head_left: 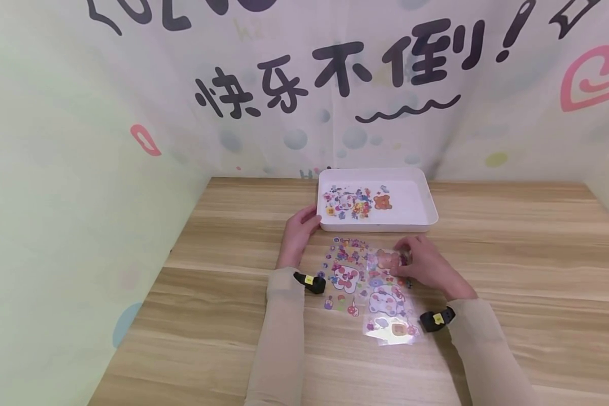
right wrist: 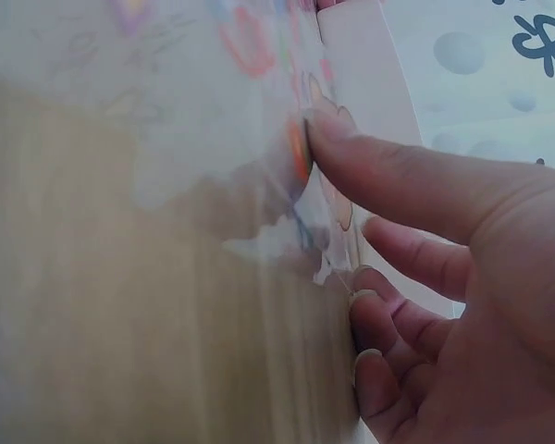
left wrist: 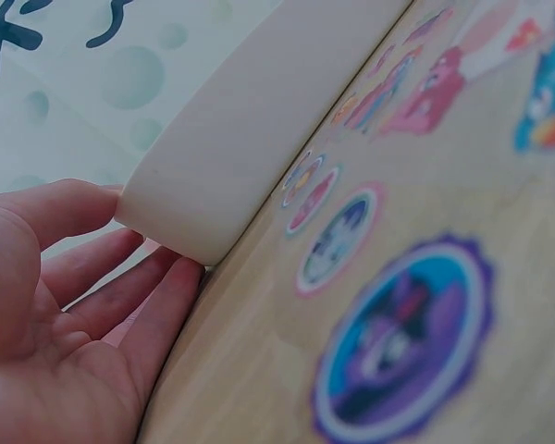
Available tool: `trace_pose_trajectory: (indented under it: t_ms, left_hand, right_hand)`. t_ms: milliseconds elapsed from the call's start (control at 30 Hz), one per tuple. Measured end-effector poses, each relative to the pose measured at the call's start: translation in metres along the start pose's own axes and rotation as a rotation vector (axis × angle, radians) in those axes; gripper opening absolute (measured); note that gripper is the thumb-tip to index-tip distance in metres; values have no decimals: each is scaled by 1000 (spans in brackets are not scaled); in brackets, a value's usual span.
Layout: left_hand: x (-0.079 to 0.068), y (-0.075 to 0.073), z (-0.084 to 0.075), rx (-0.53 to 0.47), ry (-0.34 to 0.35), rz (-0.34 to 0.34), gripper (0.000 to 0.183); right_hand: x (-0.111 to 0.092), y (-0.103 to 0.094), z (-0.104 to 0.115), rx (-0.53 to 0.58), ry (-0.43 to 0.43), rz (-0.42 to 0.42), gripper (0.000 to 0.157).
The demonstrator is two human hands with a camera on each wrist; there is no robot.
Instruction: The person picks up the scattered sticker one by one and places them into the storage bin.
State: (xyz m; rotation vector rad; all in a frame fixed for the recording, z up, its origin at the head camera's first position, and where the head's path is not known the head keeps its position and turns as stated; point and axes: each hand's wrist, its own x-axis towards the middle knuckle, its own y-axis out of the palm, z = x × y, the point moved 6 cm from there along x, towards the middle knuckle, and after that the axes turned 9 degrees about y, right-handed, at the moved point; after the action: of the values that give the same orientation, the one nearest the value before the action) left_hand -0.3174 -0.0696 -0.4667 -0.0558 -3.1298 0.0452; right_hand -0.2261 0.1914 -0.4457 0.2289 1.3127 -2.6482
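Observation:
My left hand grips the left front corner of a white tray. In the left wrist view its thumb touches the upper edge of the tray wall, with fingertips at the lower edge. A clear sticker sheet with bears and a large white figure lies in front of the tray, its lower end shining. At its top right edge my right hand pinches it, the thumb over the sheet in the right wrist view. Another sticker sheet lies to the left, partly overlapped.
Inside the tray are a brown bear sticker and a cluster of small colourful stickers. The wooden table meets a printed cloth backdrop just behind the tray. Another wall stands on the left.

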Motion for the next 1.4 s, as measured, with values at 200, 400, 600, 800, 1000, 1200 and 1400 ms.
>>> trace_pose_trajectory:
  t_ms: [200,400,600,800,1000,1200,1400]
  left_hand:
    - [-1,0,-1,-3,-13,10,43]
    - [-1,-1,-2,13,-13,4,40]
    - [-1,0,-2,18,-1,-2,39]
    - [-2,0,-2,14,-3,-4,39]
    - [-2,-1,-2,23,1,-3,39]
    - [-2,-1,-3,21,6,-2,39]
    - [-2,0,-3,21,6,-2,40]
  right_hand:
    - [2,-1,-3,47,16,-4,47]
    - [1,-1,-4,70,26,1,47]
    - [1,-1,-7,85,49,16,45]
    - [2,-4,-12,98,37,0,30]
    - [2,-6,-16,99,58,-4,19]
    - [1,-7,-19,128,70,7,21]
    - [0,-10,-21,140,71,3,24]
